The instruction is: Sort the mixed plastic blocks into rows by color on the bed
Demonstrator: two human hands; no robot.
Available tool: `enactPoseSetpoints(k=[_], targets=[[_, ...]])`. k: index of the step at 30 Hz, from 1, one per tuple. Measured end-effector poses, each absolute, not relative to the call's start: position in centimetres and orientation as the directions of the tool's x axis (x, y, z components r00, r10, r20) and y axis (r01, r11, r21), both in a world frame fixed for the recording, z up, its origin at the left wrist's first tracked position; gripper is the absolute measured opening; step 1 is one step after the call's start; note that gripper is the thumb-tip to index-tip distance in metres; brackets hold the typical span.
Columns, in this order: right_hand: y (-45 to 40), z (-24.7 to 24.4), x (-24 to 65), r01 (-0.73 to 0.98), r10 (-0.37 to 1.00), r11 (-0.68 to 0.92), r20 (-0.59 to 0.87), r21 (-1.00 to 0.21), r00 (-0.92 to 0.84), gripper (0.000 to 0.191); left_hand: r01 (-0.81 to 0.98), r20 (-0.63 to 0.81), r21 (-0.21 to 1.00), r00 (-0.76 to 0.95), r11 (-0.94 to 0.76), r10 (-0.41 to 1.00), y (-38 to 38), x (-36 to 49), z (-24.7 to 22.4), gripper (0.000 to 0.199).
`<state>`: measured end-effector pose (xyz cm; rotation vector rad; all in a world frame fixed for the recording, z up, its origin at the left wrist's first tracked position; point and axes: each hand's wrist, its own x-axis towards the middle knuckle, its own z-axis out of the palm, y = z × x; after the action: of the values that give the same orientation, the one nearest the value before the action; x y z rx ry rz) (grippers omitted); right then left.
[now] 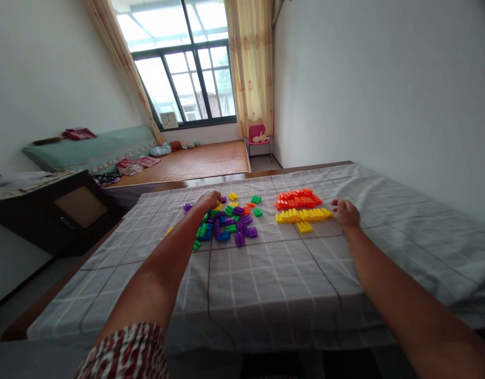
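Observation:
Over the far side of a mixed pile of small plastic blocks [226, 221], purple, green, blue and yellow, is my left hand [211, 199]. Its fingers are curled down among the pieces, and whatever they hold is hidden. A yellow block [218, 207] shows just below it. My right hand [347, 213] is beside the right end of a row of yellow blocks [303, 215], fingertips slightly apart and nothing visible in them. Behind that row lies a group of orange-red blocks [297, 199]. One yellow piece [304, 227] sits in front of the row.
A grey checked cloth [266, 284] covers the table. Loose green blocks [256, 199] lie between pile and rows. Beyond stand a bed [211, 158] and a pink chair [257, 131]. A dark cabinet [64, 210] is at left, a white wall [384, 95] at right.

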<state>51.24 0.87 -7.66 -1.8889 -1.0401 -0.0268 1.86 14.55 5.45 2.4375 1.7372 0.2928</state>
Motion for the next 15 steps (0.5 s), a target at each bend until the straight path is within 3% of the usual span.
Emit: enactPoseSetpoints(k=[3, 7, 9, 11, 15], targets=[[0.8, -7.1, 50.9, 0.539, 0.645, -0.152, 0.331, -0.828, 0.689, 0.039, 0.905, 0.18, 0.25, 0.307, -0.345, 0.935, 12.3, 4.0, 6.6, 0.019], [0.5, -6.5, 50.4, 0.523, 0.661, -0.133, 0.318, -0.842, 0.68, 0.037, 0.673, 0.197, 0.552, 0.468, -0.492, 0.862, 7.1, 11.7, 5.1, 0.027], [0.4, -6.3, 50.3, 0.528, 0.669, -0.129, 0.319, -0.84, 0.671, 0.037, 0.573, 0.172, 0.644, 0.537, -0.507, 0.826, 4.4, 16.2, 3.1, 0.027], [0.4, -6.3, 50.2, 0.525, 0.672, -0.119, 0.321, -0.842, 0.668, 0.037, 0.562, 0.147, 0.655, 0.56, -0.504, 0.815, 2.1, 19.8, 1.0, 0.024], [0.4, -6.6, 50.1, 0.471, 0.648, -0.06, 0.325, -0.88, 0.689, 0.039, 0.658, 0.174, 0.545, 0.518, -0.52, 0.837, 0.0, 23.0, -1.0, 0.024]])
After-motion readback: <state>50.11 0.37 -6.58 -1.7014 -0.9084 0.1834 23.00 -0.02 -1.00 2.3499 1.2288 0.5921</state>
